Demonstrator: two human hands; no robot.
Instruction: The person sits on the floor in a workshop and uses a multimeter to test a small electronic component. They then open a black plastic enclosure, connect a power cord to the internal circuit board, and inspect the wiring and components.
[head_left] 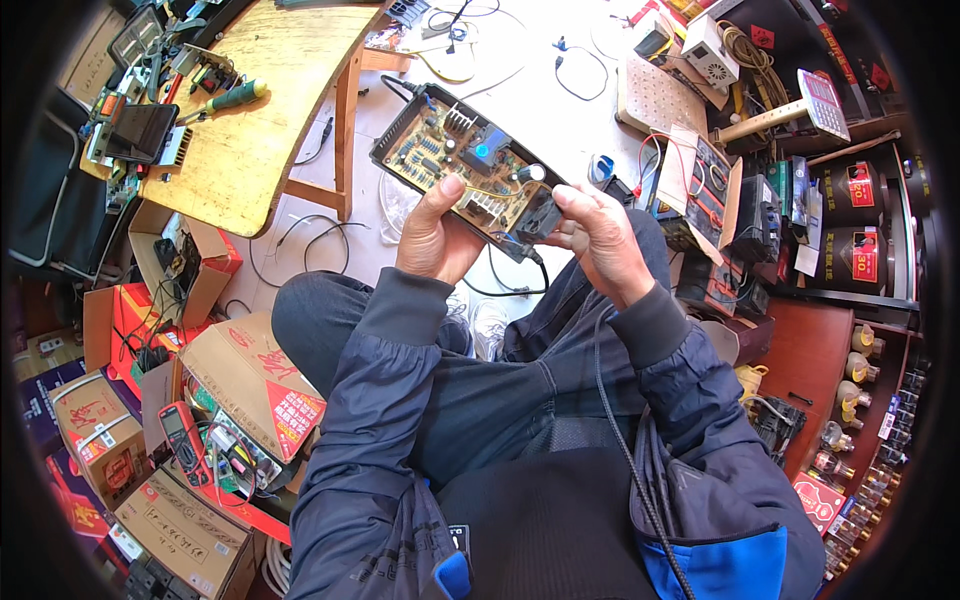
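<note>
In front of my knees I hold an open black power supply (445,128), tilted, its circuit board facing up. On the board are a blue transformer (487,147), metal heat sinks and several capacitors. My left hand (437,232) grips the near long side, thumb on the edge and fingers hidden underneath. At the right end, beside a small black fan (541,214), my right hand (606,240) is closed on the casing, thumb and forefinger at its corner. A black cable (541,276) hangs from that end; another leaves the far end.
A yellow wooden table (285,75) at upper left bears a green-handled screwdriver (238,96) and circuit parts. Cardboard boxes (190,535) and a red multimeter (184,440) crowd the left. Batteries with red wires (700,190) stand at right, near shelves. Loose cables (583,90) lie on the floor.
</note>
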